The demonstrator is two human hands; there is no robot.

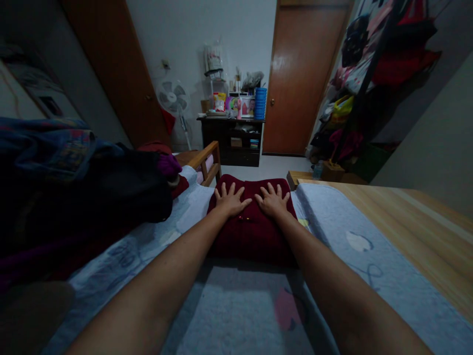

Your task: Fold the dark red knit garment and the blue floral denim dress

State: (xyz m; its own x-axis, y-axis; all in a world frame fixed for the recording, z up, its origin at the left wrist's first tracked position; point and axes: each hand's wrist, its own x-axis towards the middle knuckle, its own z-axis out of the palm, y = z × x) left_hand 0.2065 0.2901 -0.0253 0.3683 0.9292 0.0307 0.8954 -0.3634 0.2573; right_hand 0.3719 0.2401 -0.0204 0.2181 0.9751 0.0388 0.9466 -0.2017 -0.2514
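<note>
1. At far left, a heap of dark and blue clothes lay on the bed, off to one side, which probably left room in front of the person for the folded piece
2. Beyond it, a white fan stood upright near the wall, and a wooden rail rose at the bed's far edge
3. The left hand was open, palm down, its fingers fanned across the far left part of the dark red folded cloth; the spread likely shared the pressure over a wide patch
4. The cloth lay flat on the bed, straight ahead of the person and between the forearms, perhaps so that both arms could bear on it equally. Small bright marks near its middle were too tiny to identify
5. The right hand mirrored the left, open and palm down on the far right part, gripping nothing; the pairing seemed to steady the bundle on both sides, with the thumbs turned inward
6. Farther right, the patterned bedding partly overlapped a pale wooden board, and bags hung above, probably to keep them off the floor
</note>
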